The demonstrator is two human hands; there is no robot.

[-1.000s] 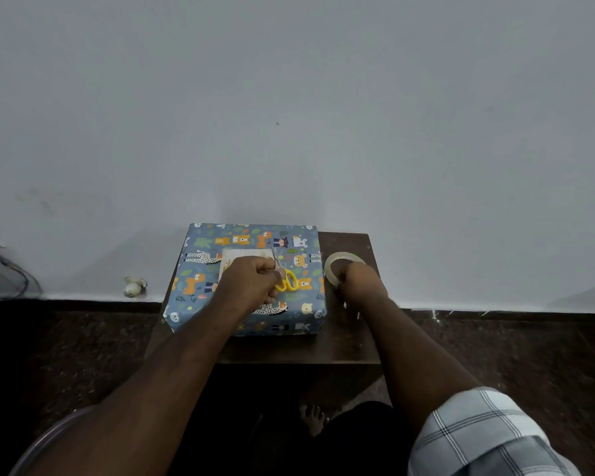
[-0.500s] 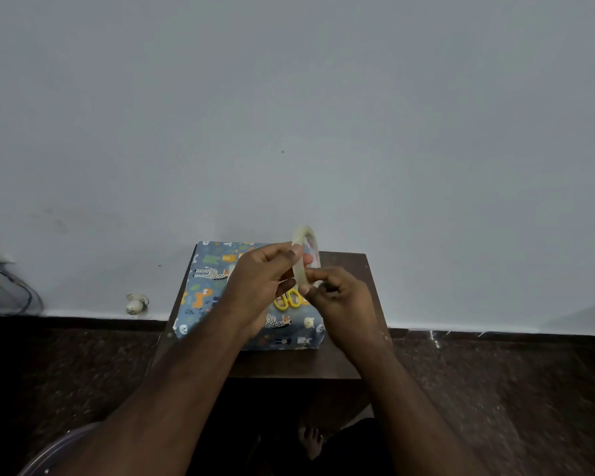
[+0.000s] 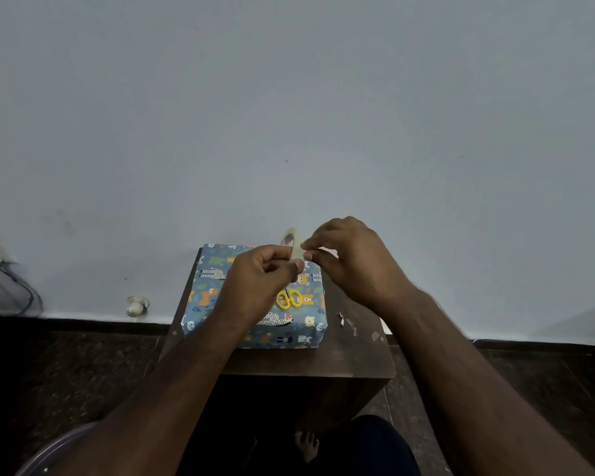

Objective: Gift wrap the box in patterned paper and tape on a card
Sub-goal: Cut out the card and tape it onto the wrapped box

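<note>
Left hand [image 3: 260,281] grips tape roll [image 3: 291,242] upright above wrapped box [image 3: 220,293] on surface [image 3: 354,355]; right hand [image 3: 349,257] pinches its free end, likely to pull a strip; scissors [image 3: 289,298] rest on box within reach.

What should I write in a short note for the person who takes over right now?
Left hand grips the tape roll above the box. Right hand pinches at the tape's loose end.
The box lies on the small table, wrapped already, with the yellow scissors on top.
The card is hidden behind the hands.
Left to do: pull a strip, cut it, fix the card.
</note>
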